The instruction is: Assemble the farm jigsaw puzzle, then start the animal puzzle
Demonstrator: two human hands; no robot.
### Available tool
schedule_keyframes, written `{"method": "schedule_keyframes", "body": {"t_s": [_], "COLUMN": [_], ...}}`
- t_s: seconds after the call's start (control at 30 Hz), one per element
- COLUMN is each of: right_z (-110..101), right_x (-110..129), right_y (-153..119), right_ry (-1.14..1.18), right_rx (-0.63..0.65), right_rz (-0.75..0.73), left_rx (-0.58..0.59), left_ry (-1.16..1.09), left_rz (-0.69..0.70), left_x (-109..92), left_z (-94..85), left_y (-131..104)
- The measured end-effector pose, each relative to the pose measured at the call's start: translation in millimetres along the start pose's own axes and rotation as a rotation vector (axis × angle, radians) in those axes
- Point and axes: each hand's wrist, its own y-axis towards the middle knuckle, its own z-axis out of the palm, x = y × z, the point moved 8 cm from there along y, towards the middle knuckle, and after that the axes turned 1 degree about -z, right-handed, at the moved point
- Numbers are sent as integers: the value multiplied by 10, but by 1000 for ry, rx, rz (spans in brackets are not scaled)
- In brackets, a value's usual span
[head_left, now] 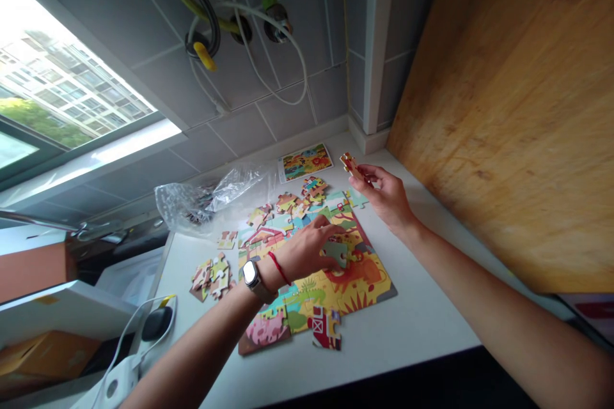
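A colourful jigsaw puzzle [307, 294], partly assembled, lies on the white counter. Over its right part is my left hand [314, 246], fingers curved around a green puzzle piece [337, 254] between thumb and fingers. My right hand [386, 195] is raised beyond the puzzle's upper right corner and pinches several stacked puzzle pieces [354, 168]. Loose pieces [211, 277] lie left of the puzzle, and others [290, 204] rest along its far edge. A red barn piece [326, 329] sits at the near edge.
A clear plastic bag [215, 198] with pieces inside lies at the back left, beside a picture card [306, 162]. A wooden board [508, 115] stands on the right. Cables hang on the tiled wall. A power strip [115, 383] and boxes are at the lower left.
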Motion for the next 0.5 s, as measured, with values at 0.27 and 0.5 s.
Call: {"method": "schedule_keyframes", "body": {"t_s": [0.27,0.5], "right_z": [34,125], "right_x": [-2,11], "right_y": [-21,-88], "right_ry": [-31,-46], "right_rx": [43,106], "right_rz": [-6,-19], "left_rx": [-32,-29], "left_ry": [-241,-169], "left_rz": [-183,-382], "left_x": [420,1009], "left_z": [-300,-553], "left_y": [-421,-1005]}}
